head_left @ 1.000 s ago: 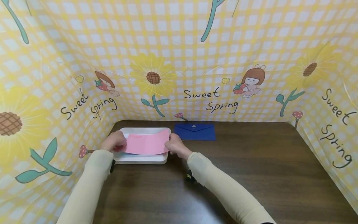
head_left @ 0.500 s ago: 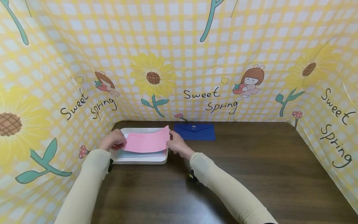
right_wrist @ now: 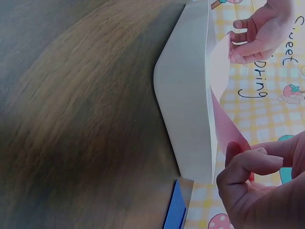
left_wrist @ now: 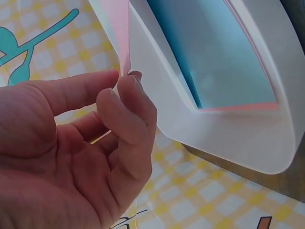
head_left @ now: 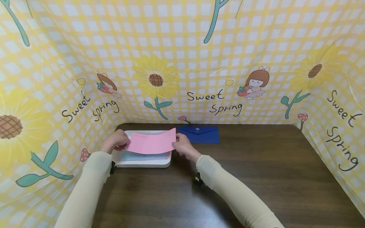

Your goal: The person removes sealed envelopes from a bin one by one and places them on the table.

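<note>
A pink envelope [head_left: 151, 144] with a row of small printed boxes hangs above a white tray [head_left: 142, 164], bowed between both hands. My left hand [head_left: 120, 139] pinches its left end between thumb and fingertips. My right hand [head_left: 183, 144] pinches its right end, where one corner sticks up. Inside the tray lies a light blue paper piece [left_wrist: 228, 52] like an envelope, with a pink edge [left_wrist: 252, 107] showing beneath it. From the right wrist view, the envelope is raised over the tray's rim.
A dark blue envelope [head_left: 205, 136] with a pointed flap lies right of the tray at the table's back edge. The brown wooden table [head_left: 256, 171] meets a yellow checked cloth [head_left: 199, 72] at its back and sides.
The pink envelope has risen slightly and shifted right and back, showing more of the light blue paper in the tray. The right hand has moved a little right with it.
</note>
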`<state>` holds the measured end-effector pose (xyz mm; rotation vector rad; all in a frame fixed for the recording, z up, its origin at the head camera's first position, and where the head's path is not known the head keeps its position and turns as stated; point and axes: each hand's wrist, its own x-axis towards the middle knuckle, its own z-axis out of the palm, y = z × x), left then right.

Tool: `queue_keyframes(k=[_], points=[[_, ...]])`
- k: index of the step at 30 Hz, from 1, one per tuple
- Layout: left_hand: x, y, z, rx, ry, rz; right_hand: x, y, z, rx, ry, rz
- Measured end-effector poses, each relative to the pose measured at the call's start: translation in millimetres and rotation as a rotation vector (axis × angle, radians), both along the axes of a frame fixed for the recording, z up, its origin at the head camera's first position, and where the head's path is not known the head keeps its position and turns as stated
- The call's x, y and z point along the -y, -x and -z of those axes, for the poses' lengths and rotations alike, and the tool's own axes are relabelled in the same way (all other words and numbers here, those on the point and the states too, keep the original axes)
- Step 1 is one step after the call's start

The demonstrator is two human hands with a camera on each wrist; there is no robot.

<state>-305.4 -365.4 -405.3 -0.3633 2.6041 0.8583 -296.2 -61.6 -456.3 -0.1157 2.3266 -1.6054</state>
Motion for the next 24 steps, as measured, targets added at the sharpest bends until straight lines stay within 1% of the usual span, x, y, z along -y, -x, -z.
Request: queue_keyframes(k=[5, 11, 13, 19, 24], points=[[2.2, 0.3, 2.5, -0.010, -0.002, 0.015, -5.2, 1.8, 2.9, 0.012, -0.006, 0.016], [4.3, -0.6, 8.0, -0.056, 0.014, 0.049, -12.7, 3.9, 6.0, 0.016, 0.006, 0.003], [5.0, -1.6, 9.7, -0.060, 0.012, 0.051, -14.3, 4.6, 6.8, 0.019, 0.011, 0.003], [8.2, -5.6, 13.3, -0.052, -0.040, 0.062, -19.7, 6.6, 10.9, 0.025, 0.011, 0.023], [8.9, -7.2, 14.5, -0.042, -0.096, 0.089, -25.8, 8.0, 14.6, 0.030, -0.003, 0.039]])
